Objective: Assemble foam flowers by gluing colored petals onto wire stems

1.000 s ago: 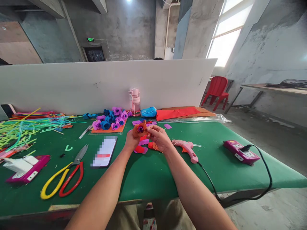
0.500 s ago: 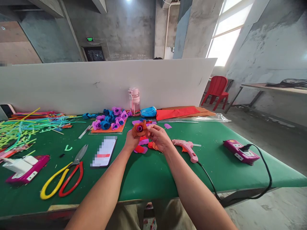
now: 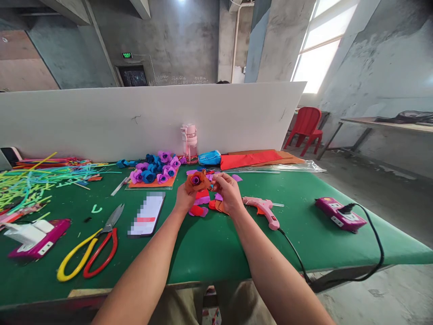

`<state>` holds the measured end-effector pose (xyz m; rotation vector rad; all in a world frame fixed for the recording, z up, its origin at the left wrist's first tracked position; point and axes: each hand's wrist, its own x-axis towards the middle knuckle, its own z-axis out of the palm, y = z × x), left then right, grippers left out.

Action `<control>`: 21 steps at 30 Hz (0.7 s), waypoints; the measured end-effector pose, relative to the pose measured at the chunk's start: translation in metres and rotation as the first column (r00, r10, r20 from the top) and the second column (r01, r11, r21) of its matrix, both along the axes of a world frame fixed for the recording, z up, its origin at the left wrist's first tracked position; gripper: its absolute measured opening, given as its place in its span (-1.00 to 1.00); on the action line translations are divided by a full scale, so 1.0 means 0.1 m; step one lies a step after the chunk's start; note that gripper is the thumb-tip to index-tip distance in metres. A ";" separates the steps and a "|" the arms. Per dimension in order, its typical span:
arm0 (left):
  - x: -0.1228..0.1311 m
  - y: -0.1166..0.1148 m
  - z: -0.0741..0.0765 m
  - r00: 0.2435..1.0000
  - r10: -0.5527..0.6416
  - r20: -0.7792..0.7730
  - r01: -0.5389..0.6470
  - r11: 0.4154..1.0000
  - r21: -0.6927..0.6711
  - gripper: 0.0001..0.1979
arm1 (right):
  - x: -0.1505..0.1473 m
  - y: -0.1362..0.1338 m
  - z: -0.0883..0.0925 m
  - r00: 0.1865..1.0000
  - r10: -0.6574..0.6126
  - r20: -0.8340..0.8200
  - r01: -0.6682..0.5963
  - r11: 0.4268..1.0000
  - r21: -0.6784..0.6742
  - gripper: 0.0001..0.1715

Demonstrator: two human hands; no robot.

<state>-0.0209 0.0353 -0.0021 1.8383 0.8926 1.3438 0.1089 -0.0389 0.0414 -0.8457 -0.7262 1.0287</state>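
Observation:
A brown paper flower (image 3: 202,181) with a purple and dark centre is held up over the middle of the table. My left hand (image 3: 184,198) is closed around its underside, and the palm hides its base. At the flower's right edge, the thumb and fingers of my right hand (image 3: 227,192) are pinched together on an outer petal. Loose purple and red paper petals (image 3: 199,211) lie on the table below and behind my hands. A pink glue gun (image 3: 262,206) rests just right of my right hand.
Finished purple and blue paper flowers (image 3: 155,168) lie at the back left. Left of me are a phone (image 3: 149,214), scissors (image 3: 107,230) and a power strip (image 3: 39,241). Another power strip (image 3: 340,214) sits at the right. A pink bottle (image 3: 190,143) stands against the white board (image 3: 135,117).
My right hand has shifted slightly right, to the flower's outer edge. The flower has turned a little in my left hand, and its right petal now spreads wider.

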 end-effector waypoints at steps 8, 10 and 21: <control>-0.02 0.04 -0.01 0.996 0.059 0.066 -0.063 0.996 0.062 -0.81 | -0.03 -0.03 0.02 0.978 0.036 0.207 -0.041 0.999 0.020 -0.75; -0.02 0.04 -0.01 0.997 0.062 0.053 -0.065 0.996 0.061 -0.81 | -0.05 -0.04 0.02 0.973 0.042 0.225 -0.046 0.999 0.013 -0.76; -0.02 0.00 0.02 0.988 0.139 -0.067 -0.134 0.988 0.073 -0.83 | -0.04 -0.02 -0.01 0.974 0.044 0.223 -0.038 0.999 -0.031 -0.74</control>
